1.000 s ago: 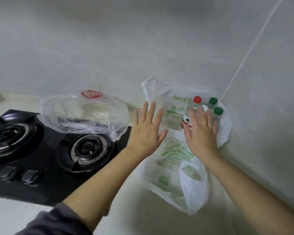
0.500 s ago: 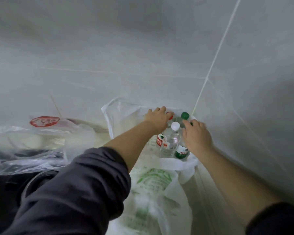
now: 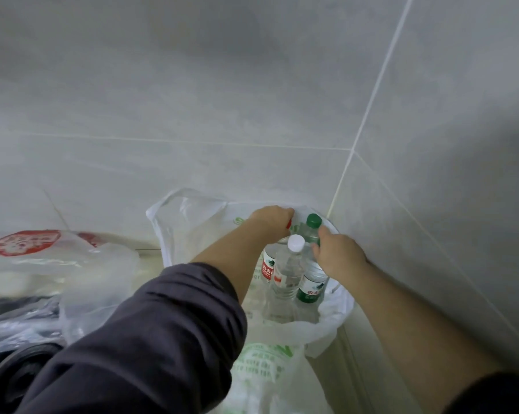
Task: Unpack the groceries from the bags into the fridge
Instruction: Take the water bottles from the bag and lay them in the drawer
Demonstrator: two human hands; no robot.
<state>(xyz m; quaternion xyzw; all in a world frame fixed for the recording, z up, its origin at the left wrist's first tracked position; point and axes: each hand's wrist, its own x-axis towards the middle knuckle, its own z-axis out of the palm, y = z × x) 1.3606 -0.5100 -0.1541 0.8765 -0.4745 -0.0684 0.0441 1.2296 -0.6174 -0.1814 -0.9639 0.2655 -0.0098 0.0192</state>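
A white plastic bag with green print [image 3: 192, 231] stands open in the counter's back right corner. Inside stand several water bottles: one with a white cap [image 3: 285, 273], one with a green cap [image 3: 313, 222] and one with a red label [image 3: 267, 264]. My left hand [image 3: 271, 222] is curled over the top of the red-capped bottle, and a sliver of red cap shows under the fingers. My right hand [image 3: 337, 255] grips the neck of a green-labelled bottle [image 3: 310, 286], whose cap is hidden by the fingers.
A clear plastic bag with a red logo [image 3: 58, 264] lies at the left, partly over the black gas hob [image 3: 19, 363]. Grey tiled walls [image 3: 431, 174] close in behind and to the right of the bag.
Both hands went from hovering open over the bag to closing on bottle tops inside it. The view moved nearer to the corner, and the hob slid almost out of sight.
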